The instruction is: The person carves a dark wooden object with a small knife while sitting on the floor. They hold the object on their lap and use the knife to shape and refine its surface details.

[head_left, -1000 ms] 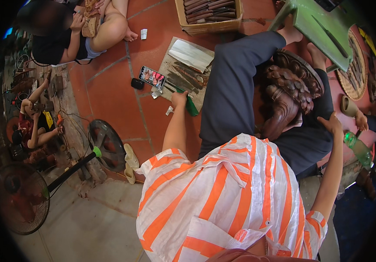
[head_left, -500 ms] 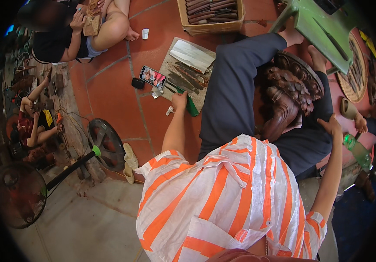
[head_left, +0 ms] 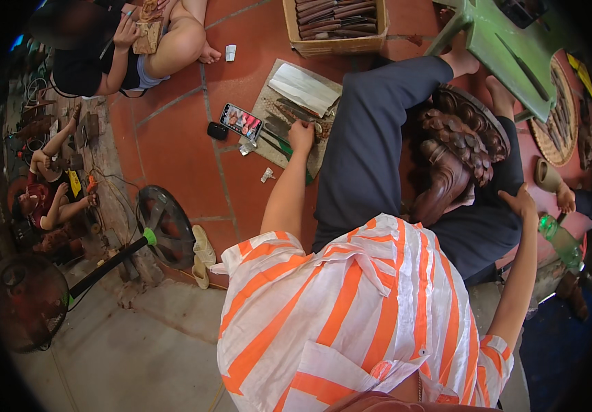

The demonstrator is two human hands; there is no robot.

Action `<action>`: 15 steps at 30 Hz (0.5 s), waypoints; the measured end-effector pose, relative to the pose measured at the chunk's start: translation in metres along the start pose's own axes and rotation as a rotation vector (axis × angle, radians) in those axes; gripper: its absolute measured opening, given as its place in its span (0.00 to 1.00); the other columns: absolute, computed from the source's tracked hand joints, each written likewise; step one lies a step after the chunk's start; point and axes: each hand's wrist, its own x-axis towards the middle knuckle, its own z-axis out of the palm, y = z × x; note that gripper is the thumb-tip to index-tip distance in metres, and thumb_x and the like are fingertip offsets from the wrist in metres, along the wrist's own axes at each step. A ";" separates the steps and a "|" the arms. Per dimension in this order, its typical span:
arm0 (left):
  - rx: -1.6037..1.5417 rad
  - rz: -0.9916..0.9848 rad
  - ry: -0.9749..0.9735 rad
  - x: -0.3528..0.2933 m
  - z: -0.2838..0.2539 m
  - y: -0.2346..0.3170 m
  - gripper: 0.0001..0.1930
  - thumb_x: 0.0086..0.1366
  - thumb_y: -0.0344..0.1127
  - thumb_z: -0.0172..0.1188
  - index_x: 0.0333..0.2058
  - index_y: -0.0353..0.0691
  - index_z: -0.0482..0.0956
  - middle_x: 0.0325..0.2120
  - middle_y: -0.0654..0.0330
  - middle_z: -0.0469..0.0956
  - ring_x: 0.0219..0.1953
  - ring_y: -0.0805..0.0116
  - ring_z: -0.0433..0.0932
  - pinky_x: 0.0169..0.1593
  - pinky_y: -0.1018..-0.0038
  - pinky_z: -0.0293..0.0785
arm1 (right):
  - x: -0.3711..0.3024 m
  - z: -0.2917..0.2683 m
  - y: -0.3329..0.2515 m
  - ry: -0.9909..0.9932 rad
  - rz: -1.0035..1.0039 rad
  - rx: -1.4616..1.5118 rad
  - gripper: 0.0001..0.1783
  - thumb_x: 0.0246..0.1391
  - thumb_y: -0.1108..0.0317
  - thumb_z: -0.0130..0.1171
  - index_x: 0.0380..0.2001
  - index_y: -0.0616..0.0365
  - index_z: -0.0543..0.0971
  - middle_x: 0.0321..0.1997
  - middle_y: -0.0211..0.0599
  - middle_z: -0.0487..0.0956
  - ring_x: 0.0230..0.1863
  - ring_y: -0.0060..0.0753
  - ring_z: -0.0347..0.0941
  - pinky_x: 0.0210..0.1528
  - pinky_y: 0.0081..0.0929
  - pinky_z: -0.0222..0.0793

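My left hand (head_left: pixel 301 137) reaches down among the thin metal carving tools (head_left: pixel 279 126) that lie on a pale mat (head_left: pixel 268 86). Its fingers are curled together; what they grip, if anything, is too small to make out. Partly under this hand lies a green tool (head_left: pixel 284 146), and beyond it a folded whitish sheet (head_left: pixel 303 88). My right hand (head_left: pixel 521 204) rests on my right thigh, thumb apart from the fingers, holding nothing. Between my legs stands a dark carved wooden piece (head_left: pixel 450 161) with a scaly, rounded top.
A phone (head_left: pixel 241 122) and a black case (head_left: pixel 217 130) lie left of the mat. Ahead stands a cardboard box (head_left: pixel 337 47) of wooden-handled tools. A green stool (head_left: pixel 505 58), a green bottle (head_left: pixel 562 242), a fan (head_left: pixel 28 302) and a seated person (head_left: pixel 172 48) surround me.
My left hand has moved forward and slightly right, from the green tool onto the metal tools. My right hand has stayed on my thigh.
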 end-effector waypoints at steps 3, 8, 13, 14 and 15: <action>0.086 -0.150 -0.047 0.003 0.001 0.018 0.20 0.59 0.47 0.66 0.36 0.32 0.82 0.37 0.46 0.82 0.40 0.47 0.81 0.44 0.55 0.77 | 0.002 0.003 0.003 0.004 -0.001 -0.013 0.65 0.42 0.31 0.63 0.62 0.81 0.51 0.53 0.72 0.73 0.58 0.62 0.71 0.59 0.43 0.67; 0.169 -0.215 -0.035 0.007 0.004 0.022 0.24 0.58 0.51 0.67 0.39 0.33 0.82 0.41 0.44 0.81 0.45 0.45 0.80 0.47 0.55 0.77 | 0.002 0.000 0.000 -0.007 -0.004 0.000 0.66 0.41 0.31 0.63 0.63 0.81 0.50 0.54 0.72 0.73 0.58 0.61 0.71 0.59 0.42 0.67; 0.139 -0.250 -0.056 0.007 0.002 0.018 0.25 0.58 0.52 0.67 0.40 0.33 0.82 0.41 0.44 0.81 0.45 0.46 0.80 0.48 0.56 0.77 | 0.001 0.001 0.001 -0.002 -0.006 0.001 0.67 0.41 0.31 0.63 0.64 0.81 0.50 0.54 0.72 0.73 0.59 0.60 0.71 0.60 0.41 0.67; 0.137 -0.265 -0.045 0.005 0.001 0.017 0.25 0.58 0.52 0.67 0.40 0.33 0.82 0.41 0.44 0.81 0.45 0.46 0.80 0.47 0.56 0.77 | 0.001 0.000 -0.002 -0.004 -0.003 0.001 0.67 0.41 0.31 0.63 0.64 0.81 0.50 0.55 0.71 0.73 0.59 0.60 0.71 0.60 0.41 0.67; 0.134 -0.280 -0.035 0.004 0.001 0.016 0.25 0.58 0.52 0.66 0.40 0.33 0.82 0.40 0.44 0.81 0.45 0.46 0.80 0.47 0.56 0.77 | -0.001 -0.001 -0.004 -0.005 0.002 0.001 0.67 0.41 0.31 0.63 0.64 0.81 0.50 0.55 0.71 0.73 0.59 0.60 0.71 0.60 0.41 0.67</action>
